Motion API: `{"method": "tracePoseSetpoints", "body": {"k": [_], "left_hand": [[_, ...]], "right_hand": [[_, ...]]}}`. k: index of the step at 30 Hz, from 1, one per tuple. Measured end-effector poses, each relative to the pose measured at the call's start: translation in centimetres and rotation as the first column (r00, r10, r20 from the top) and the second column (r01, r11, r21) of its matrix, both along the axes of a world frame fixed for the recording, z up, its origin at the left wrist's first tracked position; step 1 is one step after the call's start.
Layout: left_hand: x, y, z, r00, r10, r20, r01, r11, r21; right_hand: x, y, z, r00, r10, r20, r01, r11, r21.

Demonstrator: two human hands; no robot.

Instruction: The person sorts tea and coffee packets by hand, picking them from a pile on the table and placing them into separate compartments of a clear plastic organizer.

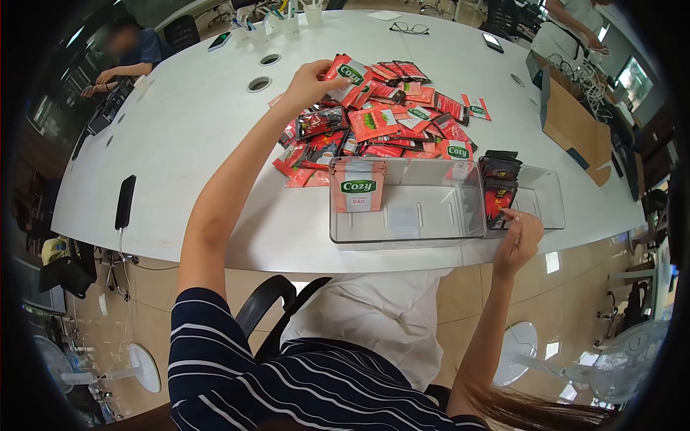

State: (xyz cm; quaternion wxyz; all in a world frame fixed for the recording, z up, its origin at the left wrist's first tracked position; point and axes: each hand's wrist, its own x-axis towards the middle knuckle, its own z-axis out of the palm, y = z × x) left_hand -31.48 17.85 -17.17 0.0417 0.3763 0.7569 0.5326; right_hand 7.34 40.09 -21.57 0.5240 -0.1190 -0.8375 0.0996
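My left hand (314,84) is closed on a pink Cozy sachet (350,74) above the back left of a heap of pink, red and black sachets (374,122). Nearer me stands a clear plastic bin (438,231), with upright Cozy sachets (359,188) at its left end. A smaller clear bin (550,201) adjoins it on the right and holds black and red sachets (499,197) along its left side. My right hand (522,235) is at the front of that smaller bin, its fingertips against the black and red sachets; whether they grip one is unclear.
A phone with a cable (126,203) lies at the left. Glasses (410,29), another phone (493,43) and pen cups (287,24) are at the back. A cardboard box (571,129) with cables is at the right. Two people are at the far edges.
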Motion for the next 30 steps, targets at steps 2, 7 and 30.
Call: {"method": "tracePoseSetpoints", "body": {"k": [2, 7, 30], "left_hand": [[0.7, 0.7, -0.2, 0.999, -0.024, 0.041, 0.023, 1.000, 0.014], [0.8, 1.3, -1.2, 0.998, -0.029, 0.049, 0.030, 0.999, -0.016], [1.6, -3.6, -1.4, 0.969, 0.081, -0.234, -0.132, 0.969, -0.209]], "right_hand": [[0.0, 0.0, 0.0, 1.000, 0.000, -0.008, 0.000, 1.000, -0.007], [0.0, 0.0, 0.0, 1.000, 0.002, -0.010, -0.002, 1.000, -0.002], [0.1, 0.2, -0.4, 1.000, -0.011, 0.023, 0.011, 1.000, 0.022]]}}
